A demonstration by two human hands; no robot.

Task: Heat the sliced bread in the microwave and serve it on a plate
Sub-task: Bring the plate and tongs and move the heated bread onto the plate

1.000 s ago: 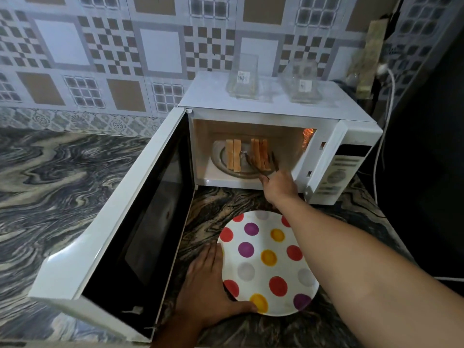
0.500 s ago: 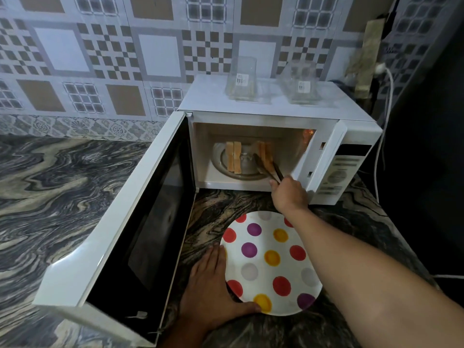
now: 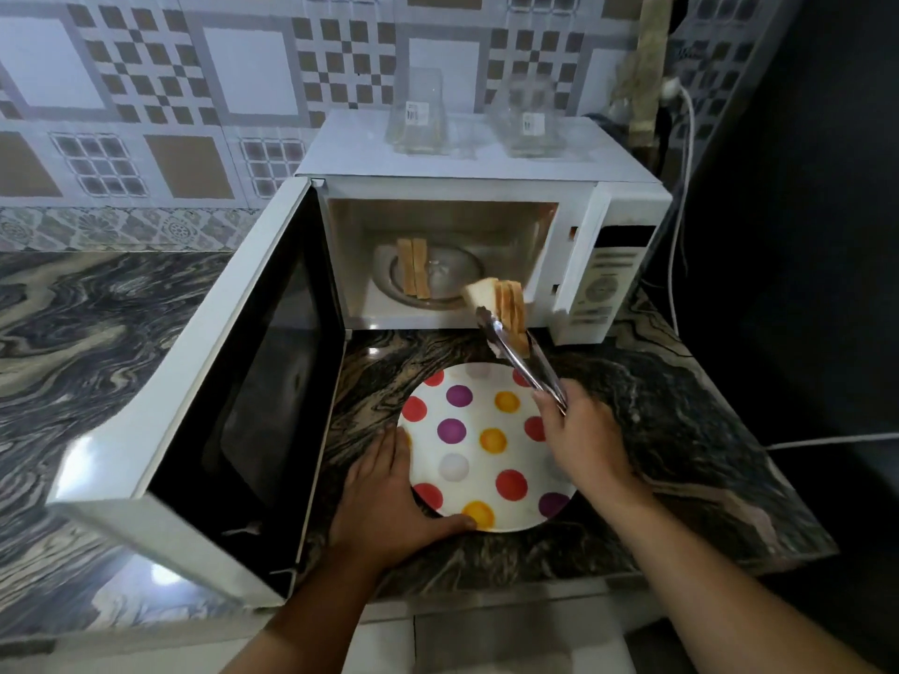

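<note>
Just right of centre in the frame, the right hand grips the tongs by their handles, squeezing them so the tips clamp a small stack of bread, seemingly three slices pressed together. The stack hangs in the air in front of the microwave mouth, above the far edge of the plate and touching neither. Tongs probably spare the fingers from hot bread, and pinching the slices as one bundle saves trips.

Lower centre, the left hand lies flat on the counter against the plate's left rim, fingers straight, thumb hooked along the near rim. I judge it is there to steady the plate so it does not slide when the bread lands. The plate sits directly below the microwave opening, which keeps the carry short. The door stands swung wide toward the left of the frame, out of the path.

The held slices look lightly browned on their faces with pale crumb at one end, and they keep their shape in the grip. Two more slices stand on edge, side by side, on the turntable inside. The polka-dot plate holds nothing yet.

Two clear containers sit on top of the microwave, upper centre.
</note>
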